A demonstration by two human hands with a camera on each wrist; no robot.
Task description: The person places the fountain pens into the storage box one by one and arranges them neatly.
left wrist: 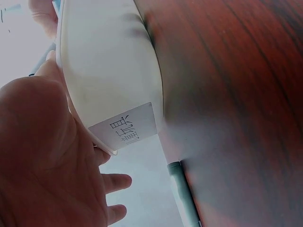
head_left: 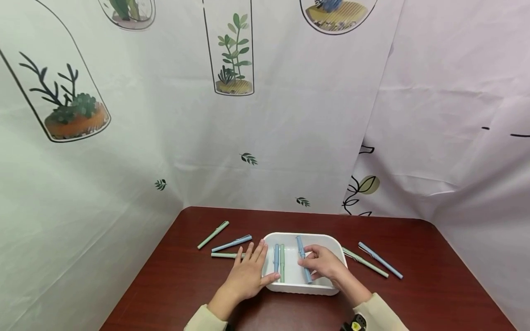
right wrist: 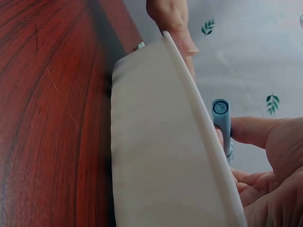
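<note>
Head view, right hand [head_left: 325,263]: pinches a blue pen [head_left: 301,246] above the right half of the white tray [head_left: 298,288]; a loose pinch could drop it askew.
Head view, left hand [head_left: 247,276]: fingers spread at the tray's left side; heavy pressure might tip it.
Left wrist view, tray wall [left wrist: 109,66]: smooth, curved, plastic-looking; flat label [left wrist: 125,126].
Right wrist view, pen end [right wrist: 220,107]: round, rimmed, clasped by thumb and finger.

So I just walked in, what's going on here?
A person's right hand pinches a blue pen over a white tray, while the left hand lies spread at the tray's left edge. In the tray, another blue pen and a green pen lie side by side. On the table, three pens lie to the left and two more to the right.
</note>
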